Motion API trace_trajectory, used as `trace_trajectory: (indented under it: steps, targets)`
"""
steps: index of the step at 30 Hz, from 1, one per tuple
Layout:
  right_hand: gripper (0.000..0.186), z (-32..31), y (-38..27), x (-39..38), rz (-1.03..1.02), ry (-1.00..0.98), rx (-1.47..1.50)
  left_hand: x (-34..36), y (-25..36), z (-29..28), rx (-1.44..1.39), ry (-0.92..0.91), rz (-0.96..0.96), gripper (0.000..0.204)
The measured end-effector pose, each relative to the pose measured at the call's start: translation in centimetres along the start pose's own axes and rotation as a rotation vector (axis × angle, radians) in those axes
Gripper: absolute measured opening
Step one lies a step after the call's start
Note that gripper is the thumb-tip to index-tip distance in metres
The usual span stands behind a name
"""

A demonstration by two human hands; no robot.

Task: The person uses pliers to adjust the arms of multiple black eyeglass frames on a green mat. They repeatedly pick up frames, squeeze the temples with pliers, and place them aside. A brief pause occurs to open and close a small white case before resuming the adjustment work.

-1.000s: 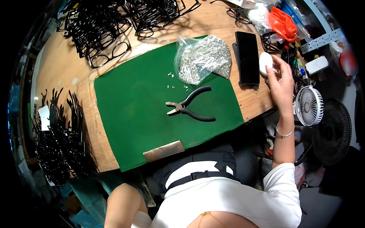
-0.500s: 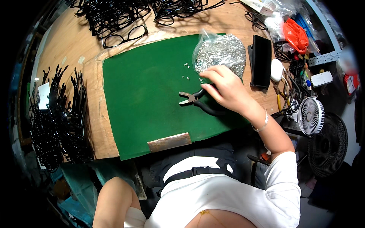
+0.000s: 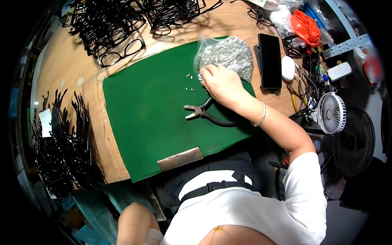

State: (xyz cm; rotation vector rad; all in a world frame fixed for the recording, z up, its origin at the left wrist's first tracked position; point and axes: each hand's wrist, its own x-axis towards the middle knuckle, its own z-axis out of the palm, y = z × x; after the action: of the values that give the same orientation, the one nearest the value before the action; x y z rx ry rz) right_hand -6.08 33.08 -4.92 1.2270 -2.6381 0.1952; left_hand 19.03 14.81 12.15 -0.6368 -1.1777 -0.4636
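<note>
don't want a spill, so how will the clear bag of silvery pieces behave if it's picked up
The clear plastic bag is likely floppy, as its thin film is creased. It may be heavy for its size, since metallic-looking pieces fill much of it. They would probably shift and make it sag, being so small.

Pretty bright light on the wooden table (image 3: 241,23), pale brown top with shadows across it, and it gets super dark underneath. Off its right side there's a big round black fan (image 3: 353,143), plus some grey floor (image 3: 341,220) past the near right corner. Grey perforated metal frame (image 3: 346,46) beyond its far right corner. Teal sheeting (image 3: 92,212) below its near left edge.
</note>
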Motion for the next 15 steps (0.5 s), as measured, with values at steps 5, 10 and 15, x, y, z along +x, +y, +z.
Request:
trace_trajectory:
  steps: [5,10,15]
  targets:
    - [0.014,-0.8,0.3,-0.2,-0.034,0.056,-0.015,-8.3,1.3,-1.0,-0.061,-0.266,-0.594,0.036]
    - [0.021,-0.1,-1.9,1.8,-0.078,0.039,-0.002,-13.8,2.6,-0.2,0.046,-0.583,-1.170,0.037]
    - [0.015,0.4,-1.3,2.4,0.041,-0.103,-0.219,-15.3,2.6,-1.0,-0.035,-0.769,-1.120,0.033]
